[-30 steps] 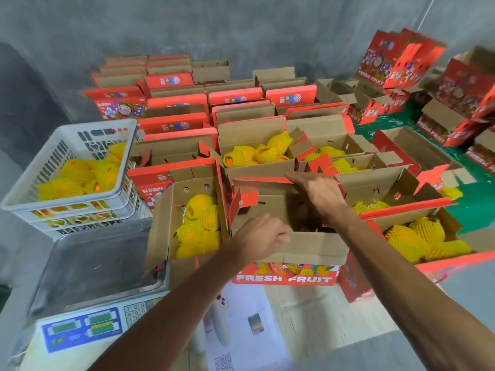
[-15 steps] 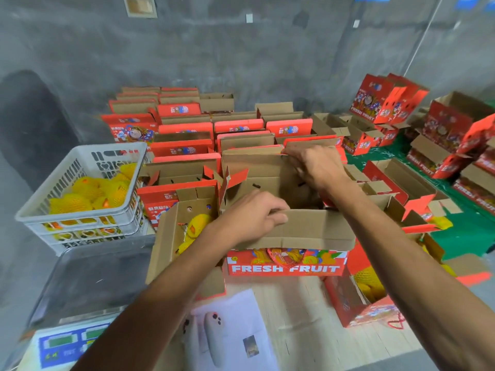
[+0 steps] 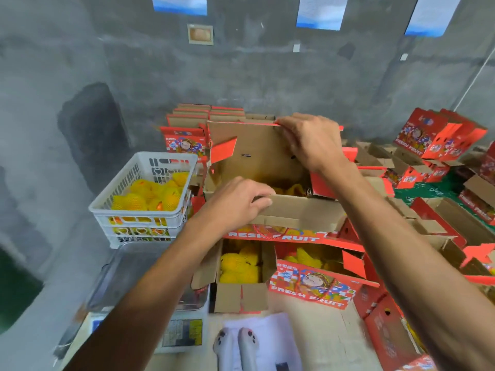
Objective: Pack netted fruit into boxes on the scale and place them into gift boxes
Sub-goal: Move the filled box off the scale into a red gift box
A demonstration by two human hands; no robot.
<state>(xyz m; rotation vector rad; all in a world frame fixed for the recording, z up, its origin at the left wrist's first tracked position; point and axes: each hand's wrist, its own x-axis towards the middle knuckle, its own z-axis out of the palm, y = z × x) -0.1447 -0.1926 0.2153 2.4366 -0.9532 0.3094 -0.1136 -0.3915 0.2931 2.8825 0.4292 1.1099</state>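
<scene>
A red and brown gift box [image 3: 297,212] marked FRESH FRUIT is lifted above the other boxes, with yellow netted fruit [image 3: 293,189] showing inside. My left hand [image 3: 235,202] grips its near flap. My right hand [image 3: 310,140] grips the top edge of its raised far flap. Below it stand an open box of netted fruit [image 3: 239,266] and another open red gift box [image 3: 316,283] with fruit. The scale [image 3: 139,285] with its steel pan lies at lower left with nothing on it. A white crate [image 3: 150,194] behind the scale holds more netted fruit.
Many open red gift boxes [image 3: 439,140] crowd the back and right over a green floor. A grey wall [image 3: 241,70] rises behind. White papers and two small white devices [image 3: 238,346] lie on the table near me.
Both hands have raised the gift box higher, off the stack, and the view has tilted up toward the wall. The boxes that were under it now show below.
</scene>
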